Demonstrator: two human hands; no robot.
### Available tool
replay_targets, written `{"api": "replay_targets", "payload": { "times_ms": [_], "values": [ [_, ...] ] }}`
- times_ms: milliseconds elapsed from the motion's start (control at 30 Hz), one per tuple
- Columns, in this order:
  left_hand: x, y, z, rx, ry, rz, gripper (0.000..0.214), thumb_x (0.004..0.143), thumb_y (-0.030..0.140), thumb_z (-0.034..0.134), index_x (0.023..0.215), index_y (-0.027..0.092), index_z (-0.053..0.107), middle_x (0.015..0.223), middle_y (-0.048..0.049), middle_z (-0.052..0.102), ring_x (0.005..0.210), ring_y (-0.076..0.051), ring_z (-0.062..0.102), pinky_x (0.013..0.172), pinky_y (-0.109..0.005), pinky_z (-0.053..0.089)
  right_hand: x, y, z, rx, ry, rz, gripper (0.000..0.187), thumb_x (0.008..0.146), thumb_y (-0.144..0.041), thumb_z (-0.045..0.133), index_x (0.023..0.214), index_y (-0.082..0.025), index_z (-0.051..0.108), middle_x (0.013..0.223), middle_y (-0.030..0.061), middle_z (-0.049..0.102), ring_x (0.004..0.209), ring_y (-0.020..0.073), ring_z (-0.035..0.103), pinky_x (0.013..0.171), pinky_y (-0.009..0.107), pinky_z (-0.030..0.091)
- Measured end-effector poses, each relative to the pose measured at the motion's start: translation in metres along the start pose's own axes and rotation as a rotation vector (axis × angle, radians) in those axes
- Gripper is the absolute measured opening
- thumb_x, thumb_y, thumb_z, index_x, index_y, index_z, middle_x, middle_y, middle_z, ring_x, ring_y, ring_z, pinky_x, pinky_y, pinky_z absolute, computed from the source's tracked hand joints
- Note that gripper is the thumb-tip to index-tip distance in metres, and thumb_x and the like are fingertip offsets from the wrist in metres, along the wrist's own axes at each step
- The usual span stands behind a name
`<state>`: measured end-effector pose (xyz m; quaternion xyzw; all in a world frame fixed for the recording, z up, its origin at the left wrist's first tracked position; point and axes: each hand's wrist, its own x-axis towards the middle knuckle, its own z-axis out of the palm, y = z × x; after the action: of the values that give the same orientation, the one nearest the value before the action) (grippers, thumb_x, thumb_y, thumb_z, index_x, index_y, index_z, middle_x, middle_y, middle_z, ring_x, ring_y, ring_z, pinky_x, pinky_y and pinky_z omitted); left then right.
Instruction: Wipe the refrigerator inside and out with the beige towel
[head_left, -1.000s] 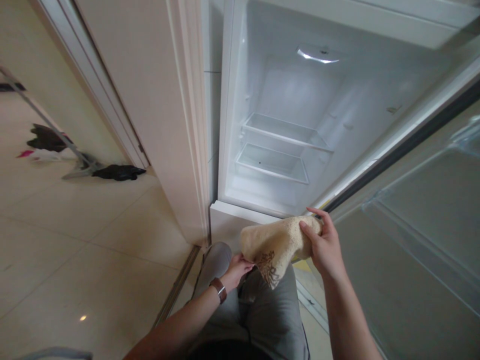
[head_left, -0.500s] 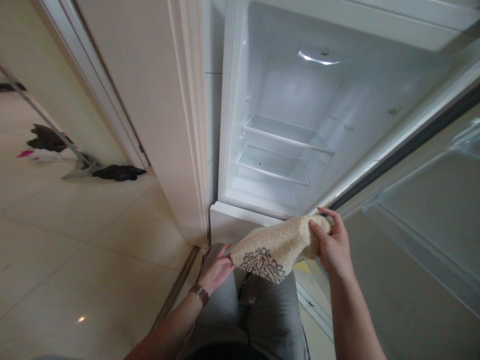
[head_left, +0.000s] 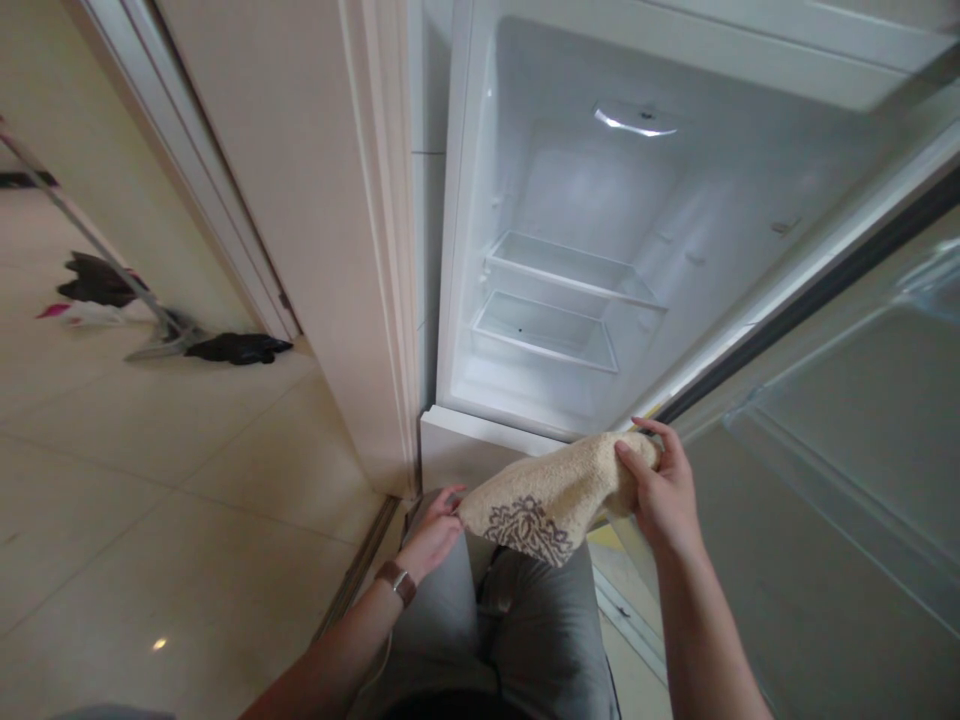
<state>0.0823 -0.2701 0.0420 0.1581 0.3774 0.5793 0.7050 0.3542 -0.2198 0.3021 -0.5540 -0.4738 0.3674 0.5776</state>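
A cream towel [head_left: 559,485] with a brown pattern on its lower edge is stretched between both my hands, in front of an open refrigerator [head_left: 570,230]. My right hand [head_left: 656,490] grips the towel's upper right end, fingers closed round it. My left hand [head_left: 433,535], with a watch on its wrist, pinches the towel's left corner. Below the towel are my knees in grey trousers [head_left: 517,620].
The fridge compartment holds only two glass shelves [head_left: 559,290], with a light at the top. Its open door [head_left: 847,470] with clear bins stands at the right. A cream door frame [head_left: 375,250] flanks it on the left. On the tiled floor far left lie dark cloths [head_left: 236,347] and a mop pole.
My left hand has slid out to the left and pulled the towel's corner with it, so the hanging cloth is now spread out between both hands. The right hand has barely moved.
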Motion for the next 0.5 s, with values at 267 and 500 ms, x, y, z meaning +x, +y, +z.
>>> {"api": "replay_targets", "payload": {
  "times_ms": [267,500],
  "values": [
    [0.001,-0.005,-0.012,0.180,-0.105,-0.083,0.068,0.048,0.005,0.059,0.113,0.021,0.066,0.095,-0.0024,0.069,0.091,-0.020,0.068,0.074,-0.025,0.048,-0.002,-0.010,0.000,0.022,-0.027,0.030,0.066,0.070,-0.049,0.089,0.125,-0.028,0.060,0.083,-0.0019,0.059,0.065,0.0136,0.057,0.055,0.024,0.049],
    [0.005,-0.010,0.000,0.242,-0.244,-0.274,0.031,0.070,0.025,0.076,0.098,0.013,0.075,0.102,-0.0119,0.076,0.097,-0.023,0.069,0.092,-0.034,0.050,-0.015,-0.021,0.004,-0.106,-0.342,0.076,0.063,0.079,-0.054,0.083,0.132,-0.031,0.057,0.086,-0.0010,0.064,0.066,0.0147,0.059,0.055,0.024,0.049]
  ]
}}
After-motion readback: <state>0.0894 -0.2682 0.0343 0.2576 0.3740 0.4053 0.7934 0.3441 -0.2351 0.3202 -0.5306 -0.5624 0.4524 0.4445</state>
